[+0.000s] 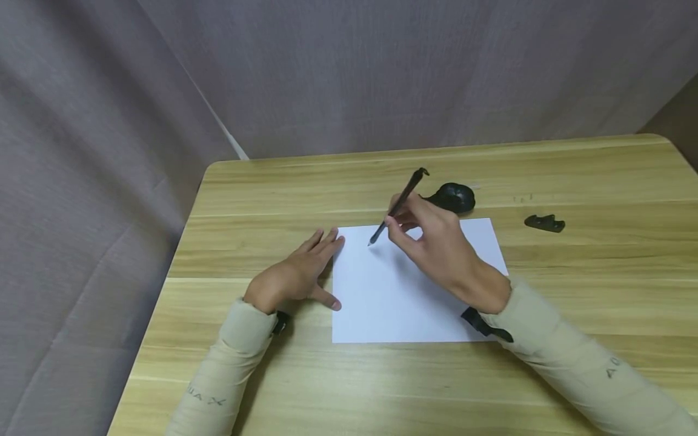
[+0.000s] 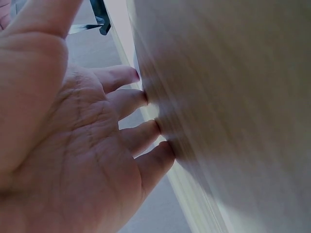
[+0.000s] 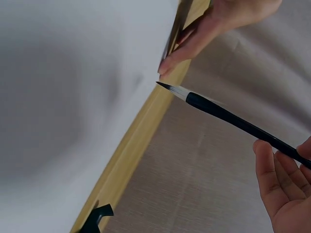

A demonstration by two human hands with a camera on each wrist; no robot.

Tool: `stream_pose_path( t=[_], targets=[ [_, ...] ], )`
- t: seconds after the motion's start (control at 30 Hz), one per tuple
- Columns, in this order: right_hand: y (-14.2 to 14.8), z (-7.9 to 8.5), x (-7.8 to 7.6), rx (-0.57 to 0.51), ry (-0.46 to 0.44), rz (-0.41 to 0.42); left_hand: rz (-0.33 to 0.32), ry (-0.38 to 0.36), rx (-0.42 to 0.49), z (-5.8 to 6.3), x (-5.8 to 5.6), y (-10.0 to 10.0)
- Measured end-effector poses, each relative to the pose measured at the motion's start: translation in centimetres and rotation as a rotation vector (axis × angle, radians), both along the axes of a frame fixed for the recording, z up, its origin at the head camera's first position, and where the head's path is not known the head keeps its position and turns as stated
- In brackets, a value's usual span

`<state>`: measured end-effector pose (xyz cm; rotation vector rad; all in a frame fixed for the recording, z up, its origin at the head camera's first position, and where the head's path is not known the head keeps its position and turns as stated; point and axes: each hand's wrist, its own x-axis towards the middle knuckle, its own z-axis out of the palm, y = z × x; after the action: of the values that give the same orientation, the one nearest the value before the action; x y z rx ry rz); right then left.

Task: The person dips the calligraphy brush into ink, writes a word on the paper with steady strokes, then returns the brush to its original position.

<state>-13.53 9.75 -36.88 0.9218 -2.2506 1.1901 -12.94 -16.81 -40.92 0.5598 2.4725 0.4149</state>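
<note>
My right hand (image 1: 444, 251) pinches the dark handle of a calligraphy brush (image 3: 226, 115) above a white sheet of paper (image 1: 392, 312). The bristles, white with a black tip, point down toward the upper left part of the sheet, which bears no visible marks. At the paper's left edge, my left hand (image 1: 294, 274) lies with fingers spread, fingertips and thumb at the border. In the left wrist view, the fingertips (image 2: 167, 153) press down at the tabletop, the palm raised. Part of the sheet is hidden beneath the right hand.
Behind the right hand sits a rounded black dish-like object (image 1: 458, 198), partly covered by that hand. A small dark brush rest (image 1: 545, 223) with a notched top lies to the right. The wooden table (image 1: 262, 194) backs onto a grey curtain (image 1: 349, 72).
</note>
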Motion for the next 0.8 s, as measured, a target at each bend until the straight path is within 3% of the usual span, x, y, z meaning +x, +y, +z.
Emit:
stream_pose_path(
  t=[0.8],
  targets=[
    [0.0, -1.1, 0.4, 0.033, -0.020, 0.000, -0.001, -0.011, -0.002, -0.2, -0.2, -0.1]
  ],
)
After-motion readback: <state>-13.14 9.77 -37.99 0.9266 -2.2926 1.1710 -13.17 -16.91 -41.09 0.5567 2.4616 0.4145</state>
